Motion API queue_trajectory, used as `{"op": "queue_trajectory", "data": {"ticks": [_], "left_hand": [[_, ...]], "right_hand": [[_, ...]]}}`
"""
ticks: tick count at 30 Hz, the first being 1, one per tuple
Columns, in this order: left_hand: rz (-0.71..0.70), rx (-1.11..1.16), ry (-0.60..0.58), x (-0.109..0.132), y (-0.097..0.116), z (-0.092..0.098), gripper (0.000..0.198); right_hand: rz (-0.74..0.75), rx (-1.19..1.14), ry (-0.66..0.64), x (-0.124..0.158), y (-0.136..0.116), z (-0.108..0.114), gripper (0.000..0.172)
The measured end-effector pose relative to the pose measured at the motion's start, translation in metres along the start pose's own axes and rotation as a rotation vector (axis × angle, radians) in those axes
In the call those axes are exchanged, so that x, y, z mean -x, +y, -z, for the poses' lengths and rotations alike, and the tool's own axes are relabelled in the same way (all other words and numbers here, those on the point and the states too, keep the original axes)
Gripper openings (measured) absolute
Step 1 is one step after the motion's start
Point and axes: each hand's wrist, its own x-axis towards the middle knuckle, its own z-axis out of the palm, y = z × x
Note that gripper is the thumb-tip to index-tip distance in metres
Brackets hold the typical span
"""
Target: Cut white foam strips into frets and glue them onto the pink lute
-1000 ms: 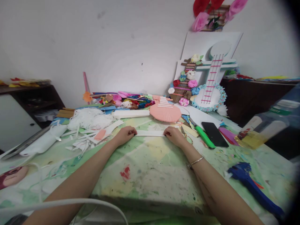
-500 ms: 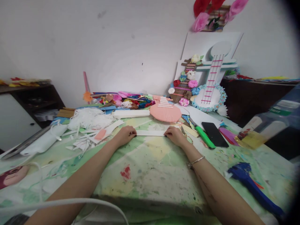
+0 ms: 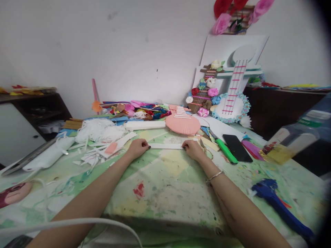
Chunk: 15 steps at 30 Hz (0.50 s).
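Note:
A narrow white strip (image 3: 166, 146), which looks like paper or card, runs level between my two hands over the middle of the table. My left hand (image 3: 138, 148) pinches its left end, fingers closed. At the other end my right hand (image 3: 191, 148) grips it in the same way; a bracelet circles that wrist. Just beyond the strip lies a pink lute-shaped craft piece (image 3: 183, 124) with white strips across its neck. A long white block (image 3: 145, 125) touches its left side. Scissors (image 3: 206, 150) rest right beside my right hand.
To the right lie a green cutter (image 3: 226, 151), a black phone (image 3: 237, 148), a blue glue gun (image 3: 281, 206) and an oil bottle (image 3: 292, 137). White string (image 3: 100, 131) and paper scraps (image 3: 95, 156) heap at the left. A white cable (image 3: 77, 222) crosses the near left. Decorated instruments (image 3: 232, 106) lean behind.
My right hand has shifted very slightly to the right, and my left hand a touch to the left. The strip stays between them, and the rest looks the same.

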Motion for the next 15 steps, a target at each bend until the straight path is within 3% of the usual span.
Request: {"op": "queue_trajectory", "data": {"ticks": [7,15], "left_hand": [[0.065,-0.042,0.022,-0.0044,-0.0014,-0.0064,0.012],[0.008,-0.036,0.044,-0.0036,-0.0036,-0.0065,0.009]], "right_hand": [[0.009,-0.014,0.053,0.0006,0.0031,-0.0025,0.016],[0.157,-0.045,0.081,0.0013,0.0019,0.0000,0.029]]}}
